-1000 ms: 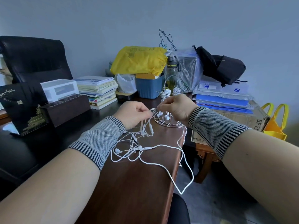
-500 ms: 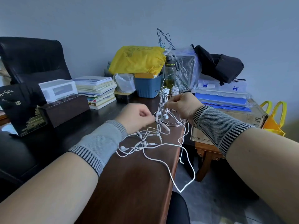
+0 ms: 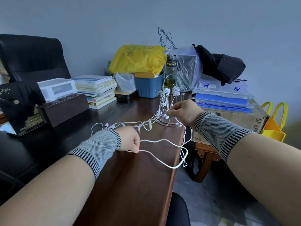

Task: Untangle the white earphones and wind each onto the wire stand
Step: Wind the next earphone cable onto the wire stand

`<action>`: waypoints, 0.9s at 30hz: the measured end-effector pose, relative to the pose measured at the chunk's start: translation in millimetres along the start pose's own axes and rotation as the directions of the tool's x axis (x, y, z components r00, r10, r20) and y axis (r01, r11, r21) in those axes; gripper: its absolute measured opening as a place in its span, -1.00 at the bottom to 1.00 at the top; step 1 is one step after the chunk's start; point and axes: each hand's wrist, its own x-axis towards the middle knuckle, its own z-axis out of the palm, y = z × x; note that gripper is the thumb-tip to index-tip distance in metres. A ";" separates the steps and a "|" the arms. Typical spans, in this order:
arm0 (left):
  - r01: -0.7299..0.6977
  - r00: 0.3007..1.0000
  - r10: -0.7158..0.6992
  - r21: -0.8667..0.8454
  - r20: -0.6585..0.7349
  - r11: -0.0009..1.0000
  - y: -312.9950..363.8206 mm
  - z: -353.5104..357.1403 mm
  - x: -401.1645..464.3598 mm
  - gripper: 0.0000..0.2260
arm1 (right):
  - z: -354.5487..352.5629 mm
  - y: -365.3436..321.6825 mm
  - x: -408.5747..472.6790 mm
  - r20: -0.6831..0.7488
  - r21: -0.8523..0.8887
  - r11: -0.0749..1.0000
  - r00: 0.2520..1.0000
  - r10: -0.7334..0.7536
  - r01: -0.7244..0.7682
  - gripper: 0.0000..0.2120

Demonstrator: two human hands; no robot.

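Observation:
A tangle of white earphones (image 3: pixel 143 125) stretches across the brown table between my two hands. My left hand (image 3: pixel 128 140) pinches a white cable near the table's middle, and a long loop of it (image 3: pixel 172 167) hangs over the right edge. My right hand (image 3: pixel 183 111) pinches the cables beside the foot of the silver wire stand (image 3: pixel 169 101). Two wound white bundles hang on the stand's upper arms, and earbuds dangle inside its frame.
The brown table's right edge (image 3: pixel 177 160) drops to the floor. Behind the stand are a blue bin (image 3: pixel 149 86), a bottle (image 3: pixel 171 70), a yellow bag (image 3: pixel 138 59) and stacked books (image 3: pixel 97 90). A dark wooden box (image 3: pixel 63 110) sits left, blue folders (image 3: pixel 223 100) on a carton right.
My left hand has pulled back toward me and left, drawing the cable out. The tangle has spread into longer strands. My right hand has stayed by the stand's base.

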 end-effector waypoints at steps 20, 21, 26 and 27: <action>-0.145 0.894 -0.083 -0.458 -0.441 0.877 16.3 -41.4 -8.6 -0.70 | 7.2 -16.9 2.4 0.030 0.365 0.931 0.999 -0.045 0.031 -0.85; -0.155 0.887 -0.073 -0.442 -0.457 0.884 21.4 -41.5 -6.5 -0.79 | 5.6 -17.4 2.8 0.035 0.403 0.915 0.999 -0.042 0.025 -0.84; -0.115 0.898 -0.271 -0.778 -0.348 0.617 2.8 -46.1 -1.9 -0.87 | -17.9 -5.9 7.1 -0.071 0.463 0.886 0.996 0.051 -0.013 -0.88; -0.108 0.911 -0.292 -0.854 -0.290 0.510 -3.6 -46.3 -2.8 -0.89 | -21.5 -1.9 7.8 -0.103 0.484 0.875 0.991 0.079 -0.020 -0.87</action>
